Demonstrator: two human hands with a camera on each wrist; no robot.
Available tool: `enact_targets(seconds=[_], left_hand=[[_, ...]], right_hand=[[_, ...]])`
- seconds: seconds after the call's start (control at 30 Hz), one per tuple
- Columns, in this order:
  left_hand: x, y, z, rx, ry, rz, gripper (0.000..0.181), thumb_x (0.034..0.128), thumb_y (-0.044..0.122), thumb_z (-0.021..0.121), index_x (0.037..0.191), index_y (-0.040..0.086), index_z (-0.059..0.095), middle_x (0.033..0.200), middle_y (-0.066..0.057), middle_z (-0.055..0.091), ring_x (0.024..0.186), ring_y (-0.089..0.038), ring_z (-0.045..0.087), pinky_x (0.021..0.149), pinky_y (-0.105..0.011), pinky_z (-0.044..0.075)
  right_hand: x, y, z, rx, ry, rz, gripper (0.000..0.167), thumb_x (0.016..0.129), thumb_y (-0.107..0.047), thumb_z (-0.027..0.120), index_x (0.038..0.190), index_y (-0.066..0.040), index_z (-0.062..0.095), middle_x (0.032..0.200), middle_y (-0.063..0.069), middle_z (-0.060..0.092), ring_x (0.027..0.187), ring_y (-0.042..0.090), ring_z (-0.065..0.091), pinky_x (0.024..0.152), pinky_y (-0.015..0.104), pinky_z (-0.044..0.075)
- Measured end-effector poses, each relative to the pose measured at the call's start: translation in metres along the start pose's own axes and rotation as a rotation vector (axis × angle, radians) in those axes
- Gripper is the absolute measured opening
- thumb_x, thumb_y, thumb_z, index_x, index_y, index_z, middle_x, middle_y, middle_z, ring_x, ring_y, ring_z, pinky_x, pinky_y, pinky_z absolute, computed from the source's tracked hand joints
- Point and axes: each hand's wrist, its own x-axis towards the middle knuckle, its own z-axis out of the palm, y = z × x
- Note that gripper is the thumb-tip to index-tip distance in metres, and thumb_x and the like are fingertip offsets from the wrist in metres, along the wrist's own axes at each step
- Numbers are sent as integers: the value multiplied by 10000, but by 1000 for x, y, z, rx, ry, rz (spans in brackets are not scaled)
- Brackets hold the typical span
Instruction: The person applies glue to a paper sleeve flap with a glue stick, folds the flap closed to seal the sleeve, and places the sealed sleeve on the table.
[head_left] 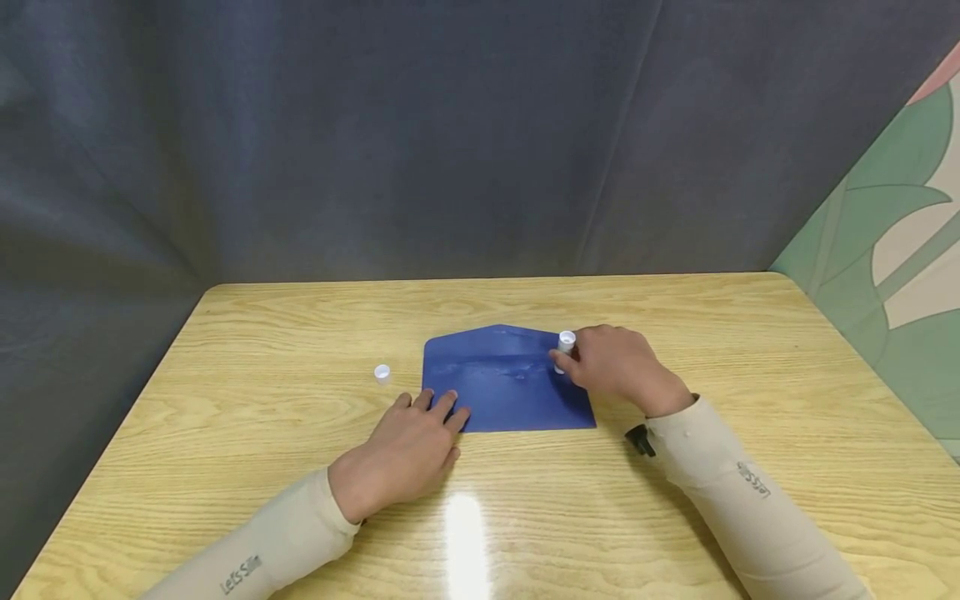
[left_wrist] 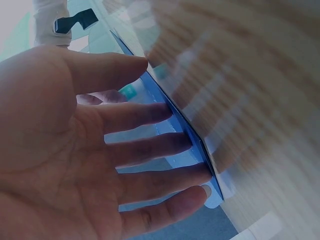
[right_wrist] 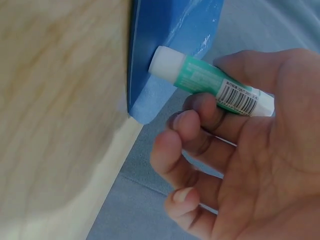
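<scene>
A blue envelope (head_left: 510, 400) lies on the table with its pointed flap spread toward the back. My left hand (head_left: 408, 450) rests at its lower left, spread fingertips on the paper; in the left wrist view the fingers (left_wrist: 150, 150) reach the blue edge. In my right hand (head_left: 618, 367) a glue stick (head_left: 566, 350) is pinched between thumb and fingers, over the envelope's upper right. The right wrist view shows its green label (right_wrist: 200, 75) and its white end against the blue paper (right_wrist: 155, 30), which bears glossy streaks.
A small white cap (head_left: 382, 373) stands on the wooden table (head_left: 262, 400), left of the envelope. Dark cloth (head_left: 420, 142) hangs behind the table, and a leaf-patterned fabric (head_left: 892, 250) is at the right.
</scene>
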Motion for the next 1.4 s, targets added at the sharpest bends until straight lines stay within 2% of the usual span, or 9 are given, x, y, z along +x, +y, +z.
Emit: enact_targets(seconds=[0.27, 0.43, 0.7, 0.87, 1.03, 1.2, 1.4], left_hand=[[0, 0, 1, 2, 10, 4, 473, 1012, 365, 552, 1427, 137, 557, 1489, -118, 517, 1308, -385, 544, 1045, -532, 458], [1, -1, 1, 3, 15, 11, 465, 1019, 354, 541, 1427, 132, 556, 1489, -122, 517, 1314, -384, 538, 1049, -521, 451], [0, -1, 0, 8, 20, 20, 456, 1024, 342, 532, 1418, 116, 563, 1479, -133, 523, 1310, -380, 538, 1030, -495, 460], [1, -1, 0, 4, 11, 12, 463, 1017, 348, 545, 1419, 118, 562, 1481, -131, 522, 1318, -382, 532, 1043, -513, 455], [1, -1, 0, 5, 16, 14, 471, 1008, 352, 560, 1417, 118, 564, 1478, -133, 523, 1312, -394, 533, 1035, -520, 456], [2, -1, 2, -8, 24, 19, 477, 1004, 344, 570, 1414, 101, 565, 1471, -144, 524, 1300, -410, 537, 1026, -530, 458], [1, -2, 1, -15, 3, 13, 479, 1012, 335, 558, 1426, 96, 550, 1488, -151, 505, 1316, -423, 523, 1045, -537, 453]], right_hand=[[-1, 4, -6, -41, -23, 41, 471, 994, -473, 491, 633, -171, 513, 667, 32, 545, 634, 193, 549, 529, 340, 404], [-4, -3, -12, -14, 7, 26, 475, 990, -461, 492, 612, -174, 493, 645, 21, 518, 611, 182, 526, 517, 322, 377], [5, -41, -5, 68, 35, -49, 505, 990, -476, 510, 568, -198, 505, 570, -17, 483, 529, 152, 494, 485, 298, 356], [17, -71, 2, 58, 62, -115, 494, 991, -479, 533, 592, -189, 524, 568, -5, 498, 511, 158, 497, 478, 300, 367], [29, -94, 7, 40, 31, -151, 450, 1003, -502, 504, 671, -201, 556, 619, -5, 533, 556, 155, 522, 525, 312, 400], [36, -108, 12, 49, 0, -151, 464, 1005, -516, 490, 674, -201, 575, 638, -7, 553, 585, 151, 542, 550, 324, 424], [39, -108, 14, 86, -34, -142, 458, 1007, -499, 498, 678, -187, 568, 643, 1, 547, 579, 162, 541, 543, 315, 412]])
